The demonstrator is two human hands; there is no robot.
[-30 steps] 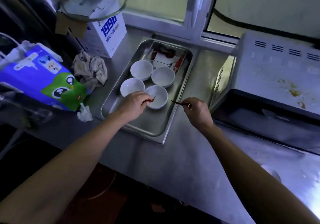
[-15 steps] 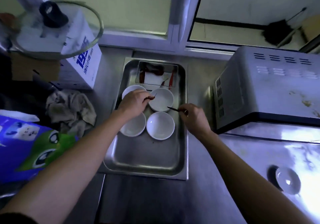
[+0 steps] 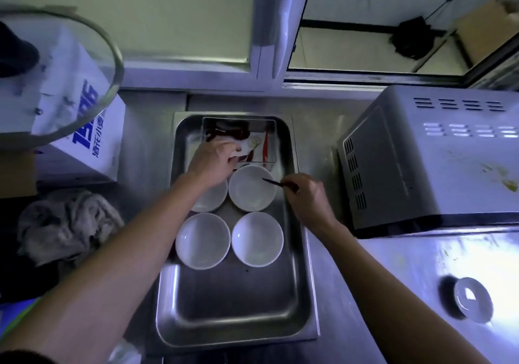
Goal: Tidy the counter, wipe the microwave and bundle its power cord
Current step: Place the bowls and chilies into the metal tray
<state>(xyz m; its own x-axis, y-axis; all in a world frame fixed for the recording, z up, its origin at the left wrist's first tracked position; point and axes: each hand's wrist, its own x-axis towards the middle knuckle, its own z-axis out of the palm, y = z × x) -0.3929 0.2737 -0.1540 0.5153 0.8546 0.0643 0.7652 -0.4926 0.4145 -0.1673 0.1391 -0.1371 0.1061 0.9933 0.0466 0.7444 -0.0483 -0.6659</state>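
Microwave (image 3: 438,164) right of both hands (image 3: 214,159)

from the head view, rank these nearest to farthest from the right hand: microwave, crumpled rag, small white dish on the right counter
From the right hand:
1. Microwave, just to its right.
2. Small white dish, on the counter, near right.
3. Crumpled rag, far left, across the tray.

Four white bowls (image 3: 257,239) sit in one steel tray (image 3: 236,321), along with one clear container (image 3: 270,141). On the counter (image 3: 351,293) stand one microwave (image 3: 438,161), one white box (image 3: 92,139), one crumpled rag (image 3: 66,224) and one small dish (image 3: 473,299) at lower right.
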